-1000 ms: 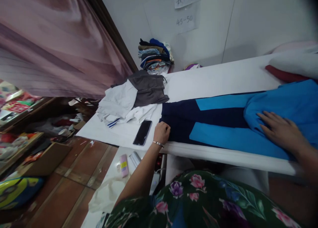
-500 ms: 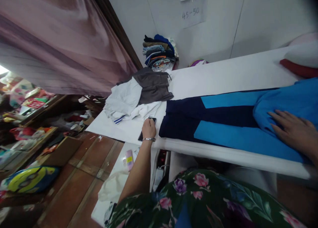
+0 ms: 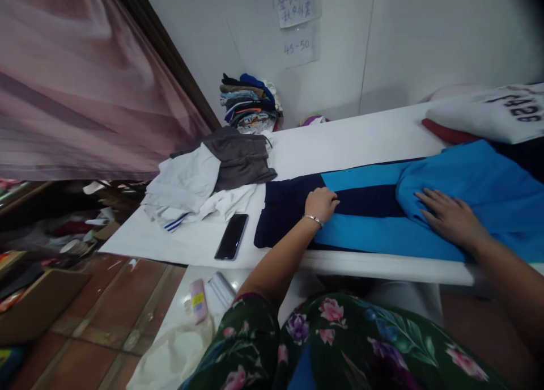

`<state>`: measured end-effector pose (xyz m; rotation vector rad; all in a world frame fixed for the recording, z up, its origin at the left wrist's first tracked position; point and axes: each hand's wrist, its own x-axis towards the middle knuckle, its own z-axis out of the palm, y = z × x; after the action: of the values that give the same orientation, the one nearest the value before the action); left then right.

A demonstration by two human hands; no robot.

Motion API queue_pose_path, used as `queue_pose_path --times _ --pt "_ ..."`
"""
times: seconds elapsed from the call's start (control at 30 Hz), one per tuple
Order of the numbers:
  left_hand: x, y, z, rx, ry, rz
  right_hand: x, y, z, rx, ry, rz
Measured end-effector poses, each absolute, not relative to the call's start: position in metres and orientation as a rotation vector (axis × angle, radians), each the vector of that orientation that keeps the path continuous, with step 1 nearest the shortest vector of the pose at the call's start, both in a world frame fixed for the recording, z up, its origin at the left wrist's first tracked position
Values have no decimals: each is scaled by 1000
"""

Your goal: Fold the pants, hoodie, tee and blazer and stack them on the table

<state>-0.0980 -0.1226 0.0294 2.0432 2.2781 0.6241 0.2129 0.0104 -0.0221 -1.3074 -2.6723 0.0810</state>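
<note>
A pair of navy and bright-blue trousers [image 3: 374,200] lies lengthwise along the white table, its legs pointing left. Over its right part spreads a bunched bright-blue cloth [image 3: 480,180], and I cannot tell whether that is a separate garment. My left hand [image 3: 322,204], with a silver bracelet at the wrist, rests on the navy part of the legs, fingers slightly bent. Palm down with fingers spread, my right hand [image 3: 453,217] presses on the blue cloth. A black phone [image 3: 232,237] lies to the left of the trouser ends.
White [image 3: 191,172] and dark grey clothes [image 3: 242,157] lie crumpled at the table's left end. Behind them stands a folded clothes stack [image 3: 249,104]. A white printed cloth [image 3: 501,115] is at the back right. Below the front edge, a low white surface holds a pink item [image 3: 198,300].
My left hand has left the phone and moved right onto the trousers; the phone now lies uncovered. My right hand stays on the blue cloth. The view has turned rightward.
</note>
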Motion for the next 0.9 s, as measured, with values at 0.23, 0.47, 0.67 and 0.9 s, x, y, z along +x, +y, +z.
queue_pose_path --times 0.23,0.47,0.67,0.9 --pt "-144 -123 30 1760 2608 326 212 10 -21 -1283 -2674 87" --pt "-250 -172 47 1048 3003 345 212 11 -27 -1261 -2665 39" --pt "-263 -181 27 846 2829 477 218 25 -38 -1284 -2636 136" --pt "-265 -165 20 829 2640 609 207 49 -9 -1340 -2442 481"
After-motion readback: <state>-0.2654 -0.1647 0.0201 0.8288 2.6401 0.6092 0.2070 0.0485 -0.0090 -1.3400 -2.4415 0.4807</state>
